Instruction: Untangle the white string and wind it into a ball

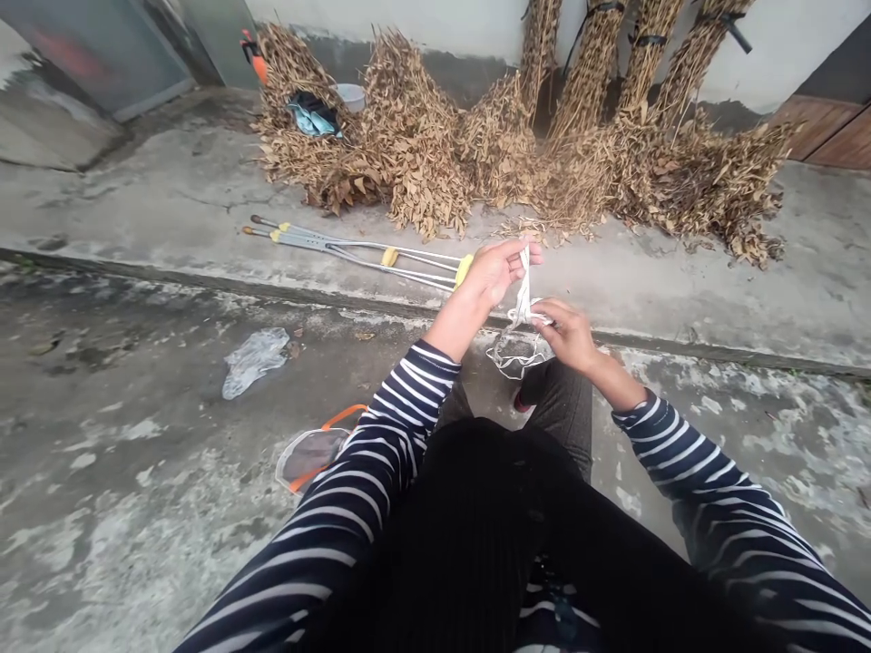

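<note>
White string (523, 292) is stretched between my two hands in front of my knees. My left hand (498, 270) is raised with its fingers pointing right, and strands of the string loop over the fingers. Lower and to the right, my right hand (569, 334) pinches a bunch of the same string between thumb and fingers. Loose loops dangle below both hands, over a greyish see-through patch above my lap that I cannot make out clearly. Striped sleeves cover both my arms.
Aluminium crutches (354, 249) with yellow pads lie on the raised concrete ledge. Dried plant bundles (422, 136) lean along the wall behind. On the lower ground are a crumpled plastic bag (255, 361) and a mesh bag (309, 458) with orange handles.
</note>
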A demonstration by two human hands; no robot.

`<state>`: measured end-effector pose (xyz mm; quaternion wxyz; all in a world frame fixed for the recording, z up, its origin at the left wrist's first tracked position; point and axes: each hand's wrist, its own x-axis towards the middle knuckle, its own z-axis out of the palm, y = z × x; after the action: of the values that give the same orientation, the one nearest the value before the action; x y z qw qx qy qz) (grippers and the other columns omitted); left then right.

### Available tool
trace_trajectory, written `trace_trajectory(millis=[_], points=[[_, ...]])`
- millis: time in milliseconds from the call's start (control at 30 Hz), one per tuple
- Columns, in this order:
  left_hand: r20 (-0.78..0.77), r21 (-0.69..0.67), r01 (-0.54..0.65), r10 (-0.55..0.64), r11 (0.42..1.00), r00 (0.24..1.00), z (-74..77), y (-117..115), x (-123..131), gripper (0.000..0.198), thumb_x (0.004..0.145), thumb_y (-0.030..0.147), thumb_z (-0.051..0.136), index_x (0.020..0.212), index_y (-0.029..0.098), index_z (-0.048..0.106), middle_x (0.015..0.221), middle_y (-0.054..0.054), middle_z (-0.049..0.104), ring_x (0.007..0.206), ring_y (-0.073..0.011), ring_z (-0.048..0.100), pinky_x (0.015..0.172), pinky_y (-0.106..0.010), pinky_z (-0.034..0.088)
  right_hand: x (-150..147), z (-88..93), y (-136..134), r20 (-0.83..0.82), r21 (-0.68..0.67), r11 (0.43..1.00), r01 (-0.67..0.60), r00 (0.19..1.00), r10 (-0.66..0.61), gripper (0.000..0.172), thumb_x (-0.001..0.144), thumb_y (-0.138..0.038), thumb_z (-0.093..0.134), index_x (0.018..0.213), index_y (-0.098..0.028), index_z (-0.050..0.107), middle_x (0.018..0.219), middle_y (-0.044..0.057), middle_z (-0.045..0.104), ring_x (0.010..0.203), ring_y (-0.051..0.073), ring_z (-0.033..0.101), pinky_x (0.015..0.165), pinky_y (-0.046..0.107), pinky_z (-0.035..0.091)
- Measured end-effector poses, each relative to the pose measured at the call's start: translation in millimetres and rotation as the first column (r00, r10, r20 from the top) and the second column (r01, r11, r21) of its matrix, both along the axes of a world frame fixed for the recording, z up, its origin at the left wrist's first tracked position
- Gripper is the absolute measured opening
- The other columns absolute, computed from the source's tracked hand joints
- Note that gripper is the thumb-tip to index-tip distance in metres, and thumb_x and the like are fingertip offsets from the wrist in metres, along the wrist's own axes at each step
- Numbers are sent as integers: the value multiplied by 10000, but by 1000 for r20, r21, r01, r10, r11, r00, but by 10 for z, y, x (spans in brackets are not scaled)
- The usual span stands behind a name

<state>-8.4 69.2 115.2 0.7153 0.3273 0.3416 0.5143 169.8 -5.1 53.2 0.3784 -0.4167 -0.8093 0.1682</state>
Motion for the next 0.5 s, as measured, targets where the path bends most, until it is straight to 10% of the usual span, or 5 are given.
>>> trace_trajectory(millis=[333,500], points=[[-45,-65,39,-42,997,998,-145,342,-281,145,947,148,613,1032,67,699,769,-63,729,617,-78,646,598,-173,474,-73,-100,-147,-310,-349,931,-112,951,-1,432,919,-604,660,1094,-230,786,1039,81,721,669,149,671,606,316,573],[-120,-38,4,-8,999,993,-148,618,-530,148,933,252,686,973,110,694,727,-44,700,598,-79,628,567,-166,472,37,-44,-52,-438,-509,853,-119,888,-137,509,768,-623,811,1039,-192,796,664,9,692,535,129,597,556,290,528]])
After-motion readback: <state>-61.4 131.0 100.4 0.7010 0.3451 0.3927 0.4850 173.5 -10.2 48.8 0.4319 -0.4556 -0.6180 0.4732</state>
